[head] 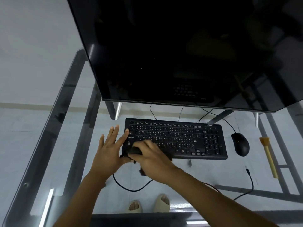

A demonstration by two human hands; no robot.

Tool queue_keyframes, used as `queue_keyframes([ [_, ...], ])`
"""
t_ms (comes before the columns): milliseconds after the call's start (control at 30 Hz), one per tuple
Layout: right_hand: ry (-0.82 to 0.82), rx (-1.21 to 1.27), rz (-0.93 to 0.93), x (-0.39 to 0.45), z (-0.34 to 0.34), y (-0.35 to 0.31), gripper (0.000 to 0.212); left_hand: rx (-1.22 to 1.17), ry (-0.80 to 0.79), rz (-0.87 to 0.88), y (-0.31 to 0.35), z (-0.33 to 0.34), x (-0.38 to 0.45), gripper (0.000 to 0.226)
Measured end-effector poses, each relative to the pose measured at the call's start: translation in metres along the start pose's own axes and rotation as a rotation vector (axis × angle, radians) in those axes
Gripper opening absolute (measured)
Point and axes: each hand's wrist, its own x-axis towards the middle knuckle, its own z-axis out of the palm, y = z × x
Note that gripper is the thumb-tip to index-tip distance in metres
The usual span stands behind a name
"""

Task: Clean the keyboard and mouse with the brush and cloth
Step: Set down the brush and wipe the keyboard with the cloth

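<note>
1. Here the right hand (150, 154) presses a dark cloth (133, 152) on the front left corner of the keyboard (175, 138); its fingers are closed around the cloth, which is bunched under the palm.
2. The left hand (109, 145) is flat and open, fingers spread apart, at the left edge of the keyboard. One fingertip touches the edge, so I think it steadies the board.
3. The keyboard lies on the glass table (68, 145), in front of the dark monitor (180, 54). The mouse (240, 144) is just beside its right end, and the brush (268, 157) lies further right, untouched by either hand.
4. The cloth looks soft and limp, so it is best held as a wad in the whole hand and not by one corner.
5. The keyboard seems light and stiff and may slide on smooth glass; holding its edge while wiping makes sense. The keys give under pressure, so a light stroke is safer.
6. The mouse is probably light and smooth; I would grip it by the sides. Its cable (211, 114) could pull.
7. The brush is best taken by its pale handle, not by the bristles.
</note>
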Motion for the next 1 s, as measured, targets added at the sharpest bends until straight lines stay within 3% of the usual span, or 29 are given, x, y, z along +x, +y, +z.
queue_keyframes([
  [167,0.029,-0.004,0.005,-0.019,-0.005,0.014,0.055,0.030,-0.026,-0.030,-0.001,-0.003,0.000,0.106],
  [400,0.068,-0.107,0.293,-0.123,-0.025,0.067,0.060,0.080,-0.110,-0.122,0.039,-0.032,0.031,0.108],
  [500,0.175,-0.114,0.428,-0.158,-0.029,0.091,0.054,0.053,-0.098,-0.185,0.051,-0.024,0.038,0.118],
  [633,0.484,0.046,0.657,-0.167,-0.030,0.115,0.035,0.024,-0.041,-0.214,0.064,-0.007,0.029,0.123],
  [700,0.600,0.090,0.787,-0.154,-0.029,0.126,0.035,0.054,0.008,-0.162,0.073,0.004,0.021,0.114],
  [767,0.614,0.077,0.878,-0.130,-0.026,0.127,0.037,0.117,0.041,-0.081,0.084,0.017,0.016,0.097],
  [833,0.580,0.006,0.842,-0.101,-0.019,0.113,0.037,0.192,0.021,-0.015,0.097,0.031,0.012,0.084],
  [967,0.299,-0.072,0.406,-0.068,-0.021,0.086,0.045,0.253,-0.027,0.053,0.113,0.050,0.007,0.071],
  [1000,0.298,-0.080,0.413,-0.065,-0.028,0.094,0.044,0.253,-0.025,0.051,0.114,0.052,0.007,0.070],
])
